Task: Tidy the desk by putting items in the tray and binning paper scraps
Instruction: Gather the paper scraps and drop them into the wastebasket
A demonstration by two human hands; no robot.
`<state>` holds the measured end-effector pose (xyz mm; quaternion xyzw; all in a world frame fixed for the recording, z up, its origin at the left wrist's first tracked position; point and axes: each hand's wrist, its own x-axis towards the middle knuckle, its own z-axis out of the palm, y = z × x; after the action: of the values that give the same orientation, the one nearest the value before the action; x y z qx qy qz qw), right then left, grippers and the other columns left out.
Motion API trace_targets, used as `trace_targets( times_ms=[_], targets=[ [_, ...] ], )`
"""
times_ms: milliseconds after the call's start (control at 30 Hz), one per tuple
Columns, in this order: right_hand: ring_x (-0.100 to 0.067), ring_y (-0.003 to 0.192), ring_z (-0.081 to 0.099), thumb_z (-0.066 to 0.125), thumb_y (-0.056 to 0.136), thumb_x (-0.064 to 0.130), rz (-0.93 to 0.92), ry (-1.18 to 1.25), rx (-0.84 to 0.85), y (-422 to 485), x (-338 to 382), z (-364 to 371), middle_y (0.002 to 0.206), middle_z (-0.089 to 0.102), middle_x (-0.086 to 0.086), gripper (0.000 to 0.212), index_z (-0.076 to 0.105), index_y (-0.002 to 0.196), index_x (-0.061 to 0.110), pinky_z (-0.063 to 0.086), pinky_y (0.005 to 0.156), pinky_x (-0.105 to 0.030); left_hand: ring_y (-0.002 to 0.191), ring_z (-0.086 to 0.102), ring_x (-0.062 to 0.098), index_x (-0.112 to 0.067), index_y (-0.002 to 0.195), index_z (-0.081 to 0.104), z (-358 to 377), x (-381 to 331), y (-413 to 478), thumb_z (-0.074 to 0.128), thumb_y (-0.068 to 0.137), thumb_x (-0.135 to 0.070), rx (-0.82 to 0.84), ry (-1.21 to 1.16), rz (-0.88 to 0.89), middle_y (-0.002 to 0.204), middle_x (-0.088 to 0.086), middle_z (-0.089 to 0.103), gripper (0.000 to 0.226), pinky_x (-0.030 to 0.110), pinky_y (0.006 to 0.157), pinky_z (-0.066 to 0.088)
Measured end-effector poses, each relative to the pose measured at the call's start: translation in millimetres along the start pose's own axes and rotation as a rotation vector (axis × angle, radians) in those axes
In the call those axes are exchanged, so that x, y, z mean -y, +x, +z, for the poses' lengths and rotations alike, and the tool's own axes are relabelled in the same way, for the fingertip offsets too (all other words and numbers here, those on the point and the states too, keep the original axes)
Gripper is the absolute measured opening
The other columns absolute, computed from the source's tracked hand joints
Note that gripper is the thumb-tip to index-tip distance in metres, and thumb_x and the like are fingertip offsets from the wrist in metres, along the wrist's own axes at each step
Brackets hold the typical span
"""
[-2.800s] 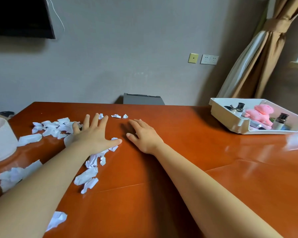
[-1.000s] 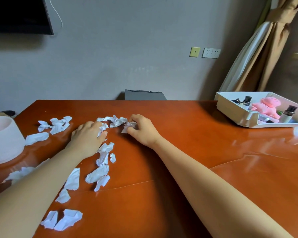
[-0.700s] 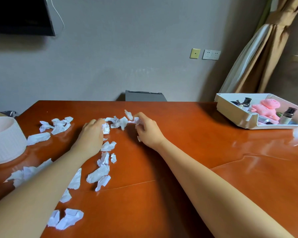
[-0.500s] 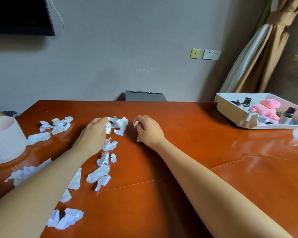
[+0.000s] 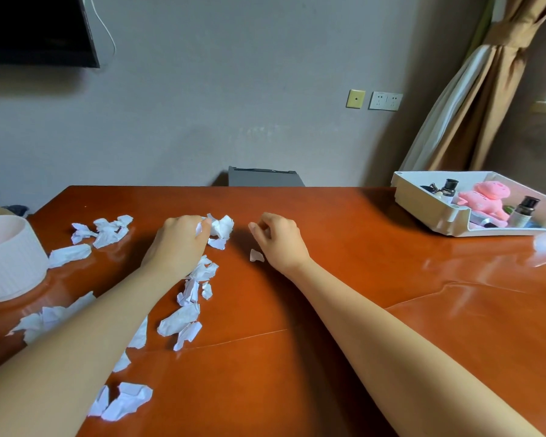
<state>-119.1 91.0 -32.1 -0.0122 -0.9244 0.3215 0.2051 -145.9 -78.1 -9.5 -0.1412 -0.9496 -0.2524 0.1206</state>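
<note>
White crumpled paper scraps lie scattered over the left half of the red-brown desk. My left hand is curled over a bunch of scraps, with the fingers closed on them. My right hand rests on the desk beside it, fingers curled in and nothing visible in them. One small scrap lies just left of its palm. A white ribbed bin stands at the far left. At the far right a white tray holds a pink plush toy and two dark-capped bottles.
More scraps lie near the bin, under my left forearm and by the front edge. A grey chair back shows behind the desk's far edge. A curtain hangs behind the tray.
Both hands swept scraps together from the left and middle. My left hand closed on the gathered bunch; my right hand drew back slightly to the right, leaving one small scrap.
</note>
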Motion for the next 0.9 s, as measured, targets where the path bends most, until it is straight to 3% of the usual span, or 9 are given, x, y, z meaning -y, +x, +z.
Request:
trace_targets(
  times_ms=[67, 133, 233, 333, 500, 600, 667, 733, 900],
  targets=[
    [-0.014, 0.057, 0.044, 0.048, 0.096, 0.025, -0.021, 0.023, -0.045, -4, -4, -5, 0.065, 0.05, 0.003, 0.022, 0.056, 0.087, 0.007, 0.038, 0.055, -0.03, 0.08, 0.057, 0.024, -0.001, 0.113, 0.059, 0, -3, -1, 0.041, 0.099, -0.014, 0.009, 0.049, 0.027, 0.094, 0.016, 0.061, 0.026, 0.023, 0.067, 0.047],
    [-0.018, 0.066, 0.056, 0.048, 0.097, 0.022, -0.05, -0.002, -0.061, -8, -8, -8, 0.078, 0.062, -0.004, 0.017, 0.057, 0.096, 0.008, 0.05, 0.061, -0.034, 0.072, 0.052, 0.016, -0.004, 0.115, 0.056, 0, -1, 0, 0.045, 0.097, -0.01, 0.016, 0.105, 0.049, 0.091, 0.011, 0.059, 0.022, 0.014, 0.059, 0.042],
    [-0.023, 0.081, 0.065, 0.046, 0.097, 0.03, -0.099, -0.114, 0.049, -15, -9, -10, 0.093, 0.068, -0.006, 0.022, 0.057, 0.106, 0.013, 0.057, 0.071, -0.039, 0.069, 0.05, 0.013, -0.005, 0.115, 0.055, -1, -4, 0, 0.05, 0.094, -0.007, 0.073, 0.166, 0.067, 0.092, 0.009, 0.058, 0.021, 0.014, 0.061, 0.042],
    [-0.016, 0.078, 0.06, 0.046, 0.094, 0.044, -0.178, -0.278, 0.181, -19, -6, -14, 0.089, 0.063, 0.005, 0.029, 0.054, 0.111, 0.021, 0.051, 0.065, -0.03, 0.058, 0.046, 0.011, -0.004, 0.111, 0.057, -3, -10, -1, 0.047, 0.096, -0.009, 0.07, 0.152, 0.082, 0.082, 0.003, 0.049, 0.018, 0.01, 0.05, 0.036],
    [-0.015, 0.074, 0.052, 0.049, 0.094, 0.041, -0.273, -0.376, 0.243, -19, -6, -15, 0.088, 0.05, 0.007, 0.023, 0.055, 0.096, 0.019, 0.038, 0.059, -0.026, 0.056, 0.047, 0.009, -0.004, 0.11, 0.06, 2, -15, 1, 0.036, 0.1, -0.022, 0.02, 0.058, 0.059, 0.08, 0.002, 0.053, 0.031, 0.012, 0.048, 0.036],
    [-0.019, 0.071, 0.05, 0.05, 0.094, 0.04, -0.248, -0.375, 0.226, -19, -8, -13, 0.098, 0.054, 0.0, 0.026, 0.052, 0.08, 0.018, 0.037, 0.061, -0.028, 0.067, 0.058, 0.015, -0.004, 0.103, 0.061, -1, -25, -2, 0.035, 0.101, -0.025, 0.004, 0.007, 0.075, 0.084, 0.01, 0.061, 0.034, 0.023, 0.059, 0.05],
    [-0.021, 0.07, 0.051, 0.051, 0.093, 0.039, -0.229, -0.374, 0.189, -20, -9, -13, 0.092, 0.053, -0.001, 0.03, 0.047, 0.072, 0.018, 0.04, 0.06, -0.03, 0.069, 0.061, 0.022, -0.005, 0.093, 0.059, -1, -33, -5, 0.034, 0.101, -0.026, 0.029, -0.004, 0.094, 0.08, 0.011, 0.06, 0.034, 0.03, 0.063, 0.052],
    [-0.023, 0.068, 0.052, 0.052, 0.092, 0.039, -0.212, -0.38, 0.162, -21, -9, -12, 0.079, 0.052, -0.002, 0.033, 0.047, 0.069, 0.016, 0.044, 0.059, -0.032, 0.061, 0.053, 0.018, -0.005, 0.088, 0.057, 1, -40, -8, 0.032, 0.102, -0.026, 0.058, -0.024, 0.102, 0.07, 0.006, 0.053, 0.036, 0.027, 0.057, 0.046],
    [-0.025, 0.064, 0.052, 0.048, 0.094, 0.04, -0.209, -0.376, 0.118, -22, -10, -12, 0.069, 0.054, -0.002, 0.038, 0.056, 0.07, 0.012, 0.044, 0.059, -0.032, 0.068, 0.049, 0.017, -0.004, 0.119, 0.053, 4, -49, -11, 0.035, 0.098, -0.006, 0.198, -0.15, -0.006, 0.086, 0.009, 0.055, 0.028, 0.025, 0.055, 0.04]
  ],
)
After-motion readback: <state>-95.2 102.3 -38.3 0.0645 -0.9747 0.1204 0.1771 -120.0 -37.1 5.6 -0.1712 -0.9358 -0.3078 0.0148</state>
